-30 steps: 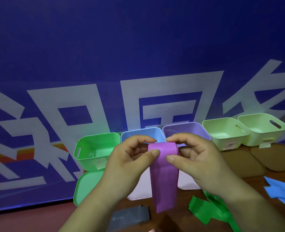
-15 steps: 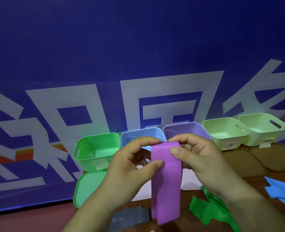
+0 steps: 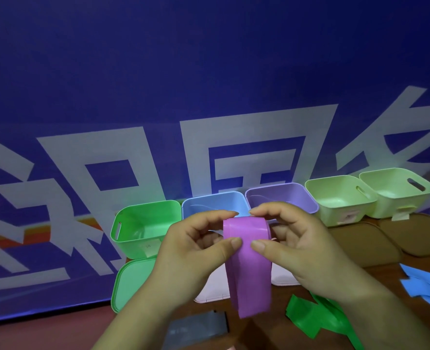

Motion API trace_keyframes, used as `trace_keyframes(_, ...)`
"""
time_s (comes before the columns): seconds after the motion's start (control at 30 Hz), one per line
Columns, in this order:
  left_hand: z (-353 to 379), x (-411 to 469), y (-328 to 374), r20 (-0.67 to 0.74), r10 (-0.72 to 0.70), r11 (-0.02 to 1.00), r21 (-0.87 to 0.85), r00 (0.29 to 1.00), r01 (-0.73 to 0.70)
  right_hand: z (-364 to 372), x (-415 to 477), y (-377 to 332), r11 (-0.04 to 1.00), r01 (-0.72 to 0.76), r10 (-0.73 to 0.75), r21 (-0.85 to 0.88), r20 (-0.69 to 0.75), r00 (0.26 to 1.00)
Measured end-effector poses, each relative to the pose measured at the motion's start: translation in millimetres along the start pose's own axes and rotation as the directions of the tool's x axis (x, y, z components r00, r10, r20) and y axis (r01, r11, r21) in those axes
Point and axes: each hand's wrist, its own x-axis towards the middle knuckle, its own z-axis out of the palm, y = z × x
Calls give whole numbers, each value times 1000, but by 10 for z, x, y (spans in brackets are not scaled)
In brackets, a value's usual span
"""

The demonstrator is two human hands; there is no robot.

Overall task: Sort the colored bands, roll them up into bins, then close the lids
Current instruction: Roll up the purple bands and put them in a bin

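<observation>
- The left hand (image 3: 196, 251) pinches the purple band (image 3: 249, 263) between thumb and fingers, above the middle of the table (image 3: 259, 332).
- The right hand (image 3: 302, 248) pinches its other side.
- The roll should be wound tight, with even edges.
- Along the back edge, the green bin (image 3: 138, 246), blue bin (image 3: 208, 202), purple bin (image 3: 284, 195) and two pale green bins (image 3: 340, 213) look empty.

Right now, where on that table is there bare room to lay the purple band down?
Bare table shows left of the grey band, below the banner, and in a smaller patch between grey band and green band. Farther back is crowded: bins, lids before them, left hand and right hand pinching the purple band.
</observation>
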Motion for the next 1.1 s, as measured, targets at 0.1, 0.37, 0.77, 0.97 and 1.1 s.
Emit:
trace_keyframes(0.1, 12, 3, 37, -4, -35, 999, -5, 999, 35, -23, -8, -1, 1000, 8, -7, -26, 11, 1000)
trace_keyframes(0.37, 55, 2, 63, -22, -79, 997, -2, 997, 79, -28, -23, 57, 1000, 3, -3, -4, 8, 1000)
trace_keyframes(0.77, 34, -47, -12, 49, 57, 995, 79, 997, -61, -21, 3, 37, 993, -17, 22, 120, -41, 999)
trace_keyframes(0.97, 30, -59, 3, 66, 128, 983, 127, 990, -135, 5, 4, 11, 981, -77, 90, 175, -65, 994)
trace_keyframes(1.1, 43, -56, -12, 41, 118, 984, 128, 992, -123, 30, -3, -23, 961, -125, 140, 248, -47, 989)
